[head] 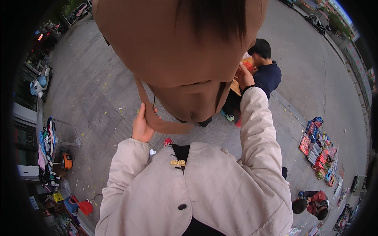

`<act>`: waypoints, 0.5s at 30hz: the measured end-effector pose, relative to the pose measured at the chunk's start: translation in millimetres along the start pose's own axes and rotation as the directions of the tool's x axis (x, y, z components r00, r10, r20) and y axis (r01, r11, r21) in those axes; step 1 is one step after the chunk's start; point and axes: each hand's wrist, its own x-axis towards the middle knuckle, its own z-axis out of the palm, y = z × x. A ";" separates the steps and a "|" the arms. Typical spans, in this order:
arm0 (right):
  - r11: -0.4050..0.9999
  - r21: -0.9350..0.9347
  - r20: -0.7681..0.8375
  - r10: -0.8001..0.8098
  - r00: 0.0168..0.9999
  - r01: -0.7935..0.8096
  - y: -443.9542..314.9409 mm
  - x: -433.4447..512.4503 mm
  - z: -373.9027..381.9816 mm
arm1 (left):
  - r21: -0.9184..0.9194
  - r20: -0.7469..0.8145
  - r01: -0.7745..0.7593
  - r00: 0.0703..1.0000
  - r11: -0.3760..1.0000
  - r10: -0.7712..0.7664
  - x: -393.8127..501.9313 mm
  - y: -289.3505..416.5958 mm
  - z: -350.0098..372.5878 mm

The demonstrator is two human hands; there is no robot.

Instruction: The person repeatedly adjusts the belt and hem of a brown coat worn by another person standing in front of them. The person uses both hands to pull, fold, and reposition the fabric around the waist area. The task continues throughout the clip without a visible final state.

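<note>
A person in a brown coat (177, 53) stands close in front of me, dark hair hanging down the back. My left hand (143, 122) holds the loose cloth belt (171, 128) of that coat, thumb on one side and fingertips on the other. The belt's blurred free end curves off to the right, below the coat's hem. At the coat's right side is my right hand (246, 77), raised with the fingers partly hidden by the coat. Whether it grips anything cannot be seen.
Beyond my right hand, a person in a dark top (267, 73) is beside a wooden surface (235, 88). Boxed goods (319, 153) lie on the right pavement, near crouching people (317, 205). Leftward are a clothes rack (47, 150), an orange reel (66, 160) and a scooter (41, 82).
</note>
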 end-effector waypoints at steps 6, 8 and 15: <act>0.965 -0.173 0.179 0.227 0.957 -0.196 -18.6 -34.3 -3.7 | -0.028 0.016 0.019 1.000 0.999 -0.019 -11.9 -0.2 19.9; 0.997 0.079 0.348 -0.019 0.937 -0.009 -28.8 -68.7 13.8 | -0.022 0.065 0.036 0.997 0.999 -0.035 -12.3 3.5 22.9; 0.864 0.502 0.207 -0.075 0.975 -0.040 2.5 -178.4 133.3 | 0.012 0.344 0.117 0.932 0.993 -0.114 -13.4 11.1 7.2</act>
